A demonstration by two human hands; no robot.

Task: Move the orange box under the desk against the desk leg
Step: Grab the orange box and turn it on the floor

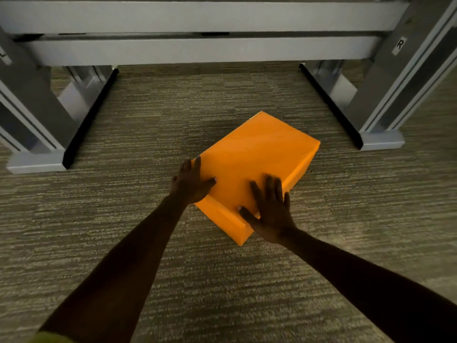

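An orange box (254,159) with a lid lies on the carpet, turned at an angle, between the two desk legs. My left hand (190,181) grips its near left corner, thumb on the lid and fingers along the side. My right hand (270,209) lies flat on the lid near the front corner, fingers spread. The right desk leg (380,95) stands to the box's right, a gap of carpet between them. The left desk leg (37,115) is farther off on the left.
Grey crossbars (197,49) of the desk frame span the back between the legs. Each leg has a long grey foot with a black edge (331,105) lying on the carpet. Striped carpet (173,115) covers the floor under and around the desk.
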